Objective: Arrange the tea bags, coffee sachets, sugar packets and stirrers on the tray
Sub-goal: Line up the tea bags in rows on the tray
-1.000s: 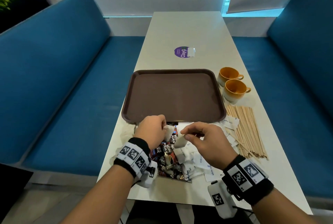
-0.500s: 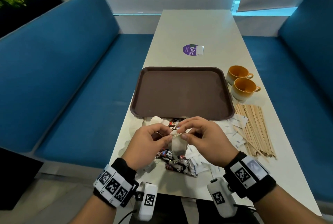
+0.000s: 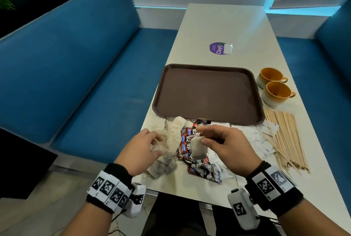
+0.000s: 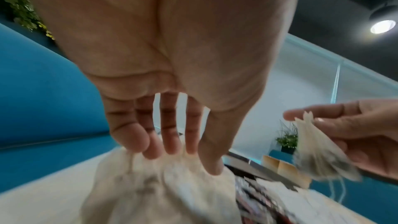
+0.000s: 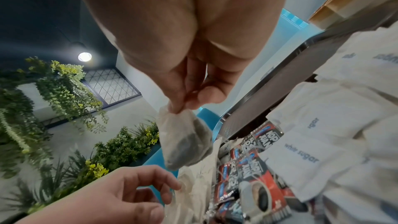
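tea bag point(image 3: 198, 148) pinched in right hand point(image 3: 229, 148)

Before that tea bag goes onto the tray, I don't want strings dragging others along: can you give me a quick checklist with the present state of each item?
1. Right hand pinches the tea bag by its top: ok.
2. Bag lifted off the pile of tea bags: ok.
3. Its string free of the pile: cannot tell, threads blur below it.
4. Left hand fingers rest on the pile to hold it down: ok.
5. Tray has bare space for the bag: ok.
6. Path to the tray unblocked; coffee sachets lie low beneath: ok.
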